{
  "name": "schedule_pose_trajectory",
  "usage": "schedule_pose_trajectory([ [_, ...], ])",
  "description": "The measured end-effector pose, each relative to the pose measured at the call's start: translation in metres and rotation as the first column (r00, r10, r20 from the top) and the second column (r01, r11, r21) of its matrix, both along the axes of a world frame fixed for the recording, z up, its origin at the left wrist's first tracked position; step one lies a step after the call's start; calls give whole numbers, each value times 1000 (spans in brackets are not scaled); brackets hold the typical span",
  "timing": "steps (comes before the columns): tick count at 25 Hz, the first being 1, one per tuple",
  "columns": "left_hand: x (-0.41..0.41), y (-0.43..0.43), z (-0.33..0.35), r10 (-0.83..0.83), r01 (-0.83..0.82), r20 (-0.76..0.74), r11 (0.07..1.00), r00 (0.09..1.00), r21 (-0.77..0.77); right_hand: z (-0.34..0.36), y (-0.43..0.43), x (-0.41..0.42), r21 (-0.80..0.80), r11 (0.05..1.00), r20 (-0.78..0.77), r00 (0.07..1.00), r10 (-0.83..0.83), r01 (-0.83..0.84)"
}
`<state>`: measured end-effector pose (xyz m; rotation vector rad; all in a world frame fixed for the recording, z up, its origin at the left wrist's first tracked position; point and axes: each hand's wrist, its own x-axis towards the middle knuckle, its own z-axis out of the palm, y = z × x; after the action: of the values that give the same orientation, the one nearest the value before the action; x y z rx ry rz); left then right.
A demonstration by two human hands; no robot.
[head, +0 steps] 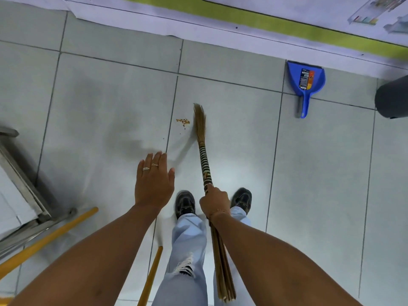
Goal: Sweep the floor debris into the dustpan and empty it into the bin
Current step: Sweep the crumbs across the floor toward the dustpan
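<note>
Head view: we are gripping the broom in our right hand, fingers wrapped around its handle, bristles beside the crumbs; our left hand is hovering open, empty.

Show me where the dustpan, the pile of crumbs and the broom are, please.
dustpan [306, 77]: head view, on the blue scoop beside its label.
pile of crumbs [183, 121]: head view, middle of the brown bits on the tile.
broom [200, 120]: head view, on the straw bristles above the striped handle.

Grey tiled floor bears debris, dustpan, bin.
</note>
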<state>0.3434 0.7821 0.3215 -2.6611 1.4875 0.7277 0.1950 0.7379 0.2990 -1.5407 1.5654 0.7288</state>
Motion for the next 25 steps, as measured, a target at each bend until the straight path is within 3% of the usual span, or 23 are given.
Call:
schedule_pose_trajectory([
  [6,-6,-7,-2,25,-26,-3,999,1000,-36,17,-29,-32,-186,983,6,1000,-2,3],
  [10,-4,-12,-11,3,-4,-12,999,1000,-34,-6,-85,-23,-117,993,-131,991,-8,-7],
  [18,8,-22,-13,16,-16,-8,999,1000,-34,-15,-110,32,-102,961,-89,965,248,-256],
  [25,0,-16,-6,22,-21,12,999,1000,-36,3,-91,-37,-102,843,-156,846,511,-528],
])
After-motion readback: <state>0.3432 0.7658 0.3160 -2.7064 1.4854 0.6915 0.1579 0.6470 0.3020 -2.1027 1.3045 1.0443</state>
